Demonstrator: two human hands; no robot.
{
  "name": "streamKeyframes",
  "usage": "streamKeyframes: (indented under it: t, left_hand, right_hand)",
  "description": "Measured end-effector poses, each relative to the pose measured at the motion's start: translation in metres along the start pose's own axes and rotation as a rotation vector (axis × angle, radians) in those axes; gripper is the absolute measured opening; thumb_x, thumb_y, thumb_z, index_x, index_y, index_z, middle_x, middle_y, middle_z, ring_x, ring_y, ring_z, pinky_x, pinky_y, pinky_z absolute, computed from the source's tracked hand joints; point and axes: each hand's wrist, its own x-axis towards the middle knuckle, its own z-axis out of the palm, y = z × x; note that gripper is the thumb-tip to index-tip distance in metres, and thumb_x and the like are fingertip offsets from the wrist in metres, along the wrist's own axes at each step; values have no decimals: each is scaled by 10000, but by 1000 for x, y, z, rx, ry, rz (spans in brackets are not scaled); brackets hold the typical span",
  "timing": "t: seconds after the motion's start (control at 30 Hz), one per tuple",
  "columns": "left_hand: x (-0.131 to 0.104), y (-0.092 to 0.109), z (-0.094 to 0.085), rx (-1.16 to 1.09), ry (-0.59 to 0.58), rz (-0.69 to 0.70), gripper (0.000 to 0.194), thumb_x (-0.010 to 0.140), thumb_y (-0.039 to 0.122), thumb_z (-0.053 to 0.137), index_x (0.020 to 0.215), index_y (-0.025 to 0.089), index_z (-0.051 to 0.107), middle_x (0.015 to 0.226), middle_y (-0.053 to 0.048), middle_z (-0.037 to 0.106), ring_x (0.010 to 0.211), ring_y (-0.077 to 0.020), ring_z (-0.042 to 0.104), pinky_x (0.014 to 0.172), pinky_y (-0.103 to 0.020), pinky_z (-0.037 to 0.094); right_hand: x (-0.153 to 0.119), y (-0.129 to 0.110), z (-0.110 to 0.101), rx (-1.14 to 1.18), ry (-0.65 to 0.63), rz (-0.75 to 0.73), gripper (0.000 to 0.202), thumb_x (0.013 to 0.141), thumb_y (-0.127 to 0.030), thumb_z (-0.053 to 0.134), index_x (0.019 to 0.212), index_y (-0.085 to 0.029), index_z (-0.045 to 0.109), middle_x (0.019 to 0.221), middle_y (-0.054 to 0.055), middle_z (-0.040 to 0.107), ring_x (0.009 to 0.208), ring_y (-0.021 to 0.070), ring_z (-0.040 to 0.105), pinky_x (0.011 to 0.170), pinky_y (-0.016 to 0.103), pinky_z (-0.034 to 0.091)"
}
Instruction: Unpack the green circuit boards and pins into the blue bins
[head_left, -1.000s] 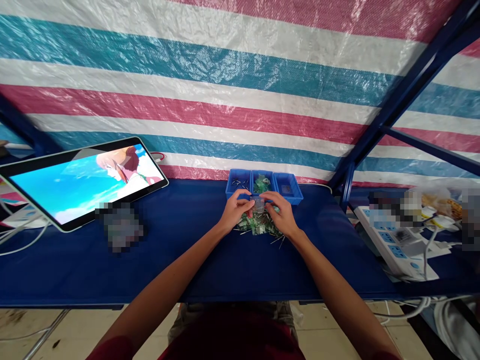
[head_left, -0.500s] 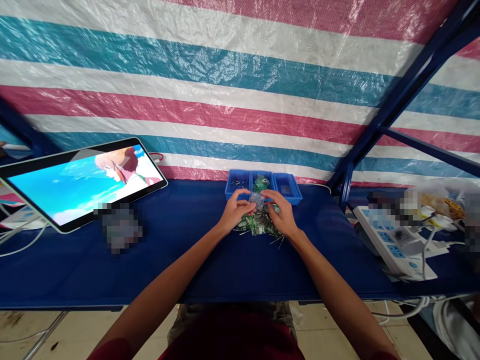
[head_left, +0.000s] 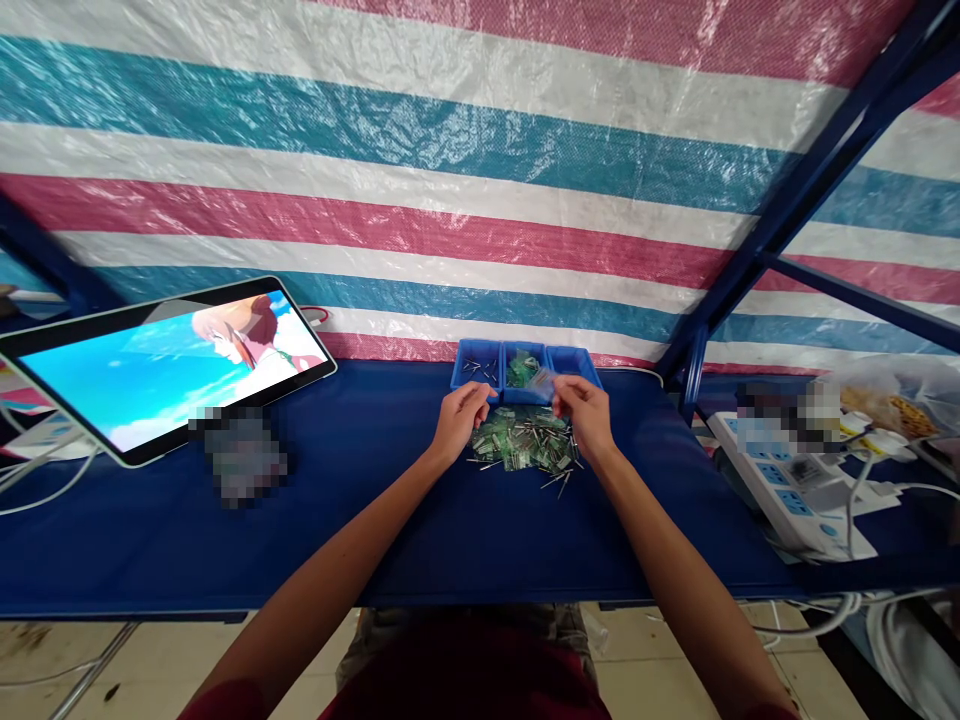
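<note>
In the head view, my right hand [head_left: 583,410] pinches a small clear plastic bag [head_left: 539,382] in front of the middle and right blue bins. My left hand [head_left: 461,415] is closed, thumb against the fingers, near the left bin [head_left: 456,378]; whatever it holds is too small to make out. Between and below my hands lies a heap of small green-tinted packets and thin metal pins [head_left: 523,440]. Several loose pins are in the left bin, and green packets fill part of the middle bin [head_left: 514,396]. My right hand partly hides the right bin [head_left: 589,363].
A tablet [head_left: 172,360] with a picture on it leans at the left of the blue table [head_left: 360,520], a blurred-out item before it. At the right are a white power strip [head_left: 787,490], cables and a plastic bag [head_left: 900,400]. A striped sheet [head_left: 450,180] hangs behind.
My hands have drawn apart. The clear bag, held between both hands before, has moved right in my right hand, while the left has moved slightly left and closed.
</note>
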Motion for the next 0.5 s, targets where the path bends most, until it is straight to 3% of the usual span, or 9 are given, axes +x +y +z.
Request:
streamKeyframes:
  t: [0.1,0.23,0.33,0.5]
  left_hand:
    - [2,-1,-3,28,9,6,319,834,455,565,766,149,627,517,31,461,468,-88,422,466,-209,335]
    - [4,-1,-8,189,-2,60,291,832,431,557,787,157,642,558,16,515,514,-107,481,507,-218,381]
    - [5,-3,-12,413,-77,164,230,825,377,570,812,167,661,674,-19,610,624,-139,554,568,-231,417]
    - [8,-15,-16,677,-253,295,196,857,279,532,929,189,690,887,-65,657,784,-185,599,710,-292,477]
  right_hand:
    - [7,-2,-5,178,214,95,430,629,-389,752,975,-178,607,763,28,706,584,159,655,548,279,523]
    - [8,-1,-9,27,257,108,380,662,-334,684,991,-164,599,753,24,690,531,151,635,497,271,497]
    - [6,0,-10,-256,167,-62,245,714,-329,630,894,-162,640,691,11,651,513,138,586,498,269,462]
    - [0,4,-6,-800,-188,-380,116,762,-263,606,774,-186,692,675,21,619,593,155,543,628,301,448]
